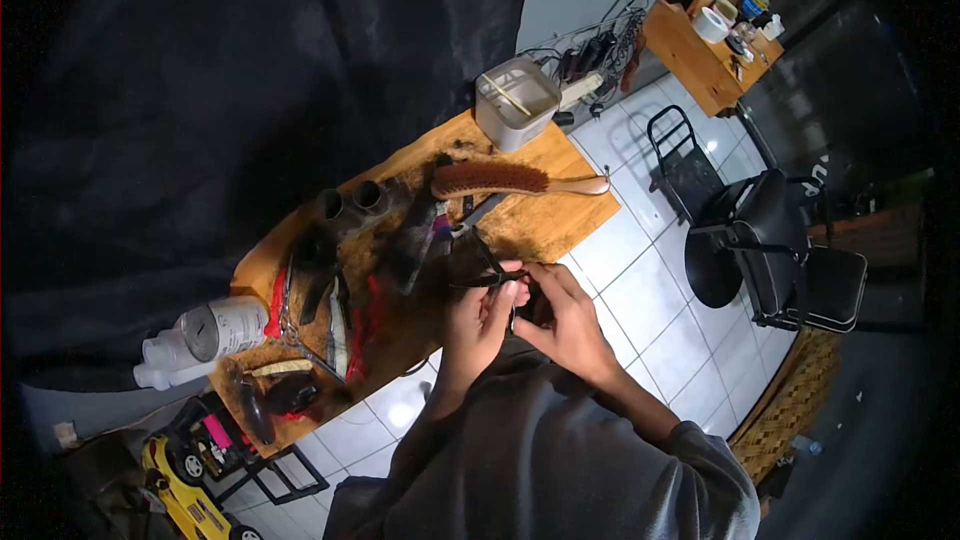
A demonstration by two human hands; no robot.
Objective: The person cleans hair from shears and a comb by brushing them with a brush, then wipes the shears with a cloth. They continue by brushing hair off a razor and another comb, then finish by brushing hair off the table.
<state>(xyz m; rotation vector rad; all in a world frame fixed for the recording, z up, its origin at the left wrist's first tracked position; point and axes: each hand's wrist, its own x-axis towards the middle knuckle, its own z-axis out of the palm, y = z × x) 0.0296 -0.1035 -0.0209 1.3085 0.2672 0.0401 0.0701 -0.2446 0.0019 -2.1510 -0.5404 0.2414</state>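
My left hand [476, 328] and my right hand [568, 328] are close together over the near edge of the wooden table [560, 230]. Both have their fingers closed around a thin, dark, pointed object [480, 282]. Its kind is too small and shadowed to make out, and the fingers cover part of it. Between the hands a small shiny sliver shows against a dark patch. On the table beyond them lies a wooden-handled brush [490, 180] with brown bristles. Left of my left hand is some red material [372, 310].
A grey plastic tub [518, 105] stands at the table's far corner. Dark cylinders [370, 198], more tools and a clear plastic bottle [225, 328] are toward the left. A black chair [765, 240] stands on the tiled floor at right; a yellow toy car [185, 490] is lower left.
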